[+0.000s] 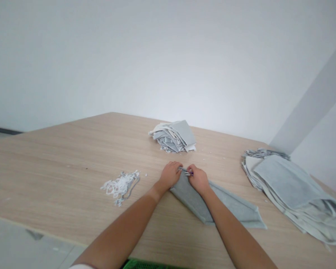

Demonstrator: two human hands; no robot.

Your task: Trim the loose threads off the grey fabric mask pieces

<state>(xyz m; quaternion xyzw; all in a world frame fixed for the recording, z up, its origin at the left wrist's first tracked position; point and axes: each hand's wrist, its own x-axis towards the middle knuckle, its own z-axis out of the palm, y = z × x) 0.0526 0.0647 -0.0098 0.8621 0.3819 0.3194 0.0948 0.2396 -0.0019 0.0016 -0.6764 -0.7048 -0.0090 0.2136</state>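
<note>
A grey fabric piece (187,196) with sewn edges lies on the table, stretching from my hands to the right beneath my right forearm. My left hand (171,174) is closed on its upper corner, fingers pinching the edge. Just to the right, my right hand (198,178) is closed around small scissors (188,173), whose pale metal blades point left at the fabric edge. A bit of purple shows at the fingers; most of the handle is hidden in the hand. Left of my left hand lies a tangle of white and grey thread and fabric trimmings (121,185).
A heap of folded grey and white fabric pieces (173,136) sits at the back of the wooden table (72,157). A larger stack of grey fabric (291,183) lies at the right. Something green and mesh-like (148,264) shows below the front edge. A white wall stands behind.
</note>
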